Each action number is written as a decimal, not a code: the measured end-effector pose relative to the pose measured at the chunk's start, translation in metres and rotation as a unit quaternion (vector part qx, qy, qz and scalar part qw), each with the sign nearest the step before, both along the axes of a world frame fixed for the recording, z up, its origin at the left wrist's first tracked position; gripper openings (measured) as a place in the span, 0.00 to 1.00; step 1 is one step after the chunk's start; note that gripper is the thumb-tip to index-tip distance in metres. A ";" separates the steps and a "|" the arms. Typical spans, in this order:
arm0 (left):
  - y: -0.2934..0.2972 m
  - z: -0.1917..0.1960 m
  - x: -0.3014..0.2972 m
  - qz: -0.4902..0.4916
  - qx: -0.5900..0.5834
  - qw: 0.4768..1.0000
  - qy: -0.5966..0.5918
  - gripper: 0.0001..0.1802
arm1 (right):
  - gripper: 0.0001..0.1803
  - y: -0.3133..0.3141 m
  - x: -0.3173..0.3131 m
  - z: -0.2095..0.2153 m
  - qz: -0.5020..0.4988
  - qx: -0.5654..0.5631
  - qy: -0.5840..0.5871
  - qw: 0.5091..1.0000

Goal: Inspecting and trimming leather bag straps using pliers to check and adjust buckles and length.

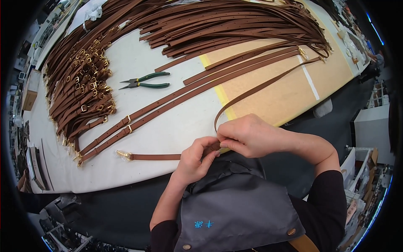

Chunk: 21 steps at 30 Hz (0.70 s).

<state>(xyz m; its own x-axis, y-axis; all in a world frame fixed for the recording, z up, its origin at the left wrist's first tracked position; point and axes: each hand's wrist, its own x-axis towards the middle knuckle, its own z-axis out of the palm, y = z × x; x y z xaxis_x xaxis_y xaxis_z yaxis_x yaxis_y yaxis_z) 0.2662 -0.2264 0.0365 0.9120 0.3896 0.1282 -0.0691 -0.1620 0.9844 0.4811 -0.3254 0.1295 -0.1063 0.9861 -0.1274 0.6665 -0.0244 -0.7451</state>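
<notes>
Nearest the camera, a grey apron (239, 206) is covering the person's front, and just above it both hands are working on one brown leather strap (153, 157) at the near edge of the bench (168, 134). Left hand (195, 161) is curling its fingers over the strap from below, while right hand (252, 135) is pinching the same section from above; the two hands are touching each other around it. From the pinch point, one run of the strap is lying flat on the bench toward a gold clasp (123, 155), and the other run is arching up and away toward the right across the tan mat (294, 84). Judging by that free-standing curve, the strap is light and pliant yet springy along its length, with a smooth face that may slip under a loose grip. Holding it flat-face between thumb and fingertips, close to the working point, appears the surest grip; the metal end is adding a little weight. Green-handled pliers (145, 80) are resting well apart, between a heap of buckled straps (82, 92) and two straps laid out (168, 105) diagonally.
</notes>
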 end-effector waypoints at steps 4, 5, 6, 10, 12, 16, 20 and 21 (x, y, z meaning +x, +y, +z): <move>-0.001 0.005 0.006 0.027 0.028 0.999 0.002 0.35 | 0.08 0.000 0.001 -0.014 0.028 0.117 -0.040 0.992; -0.001 0.005 0.006 0.015 0.042 0.999 0.003 0.38 | 0.07 -0.001 0.002 -0.016 0.021 0.118 -0.027 0.992; -0.001 0.007 0.007 0.016 0.042 0.999 0.003 0.38 | 0.07 -0.001 0.001 -0.015 0.022 0.118 -0.027 0.992; -0.001 0.010 0.008 -0.004 0.100 0.995 0.021 0.37 | 0.07 -0.003 0.000 -0.010 -0.053 -0.075 0.056 0.994; -0.001 0.006 0.007 -0.004 0.114 0.993 0.017 0.38 | 0.07 -0.004 0.000 -0.009 -0.059 -0.090 0.069 0.992; -0.004 0.005 0.006 0.011 0.135 0.991 0.010 0.38 | 0.06 -0.001 0.000 -0.004 0.006 -0.024 0.009 1.000; -0.002 0.009 0.008 0.008 0.135 0.990 0.027 0.41 | 0.07 0.001 -0.001 -0.011 -0.022 -0.028 0.017 0.999; -0.003 0.009 0.008 0.010 0.136 0.990 0.026 0.41 | 0.07 0.000 -0.001 -0.013 -0.020 -0.028 0.017 0.999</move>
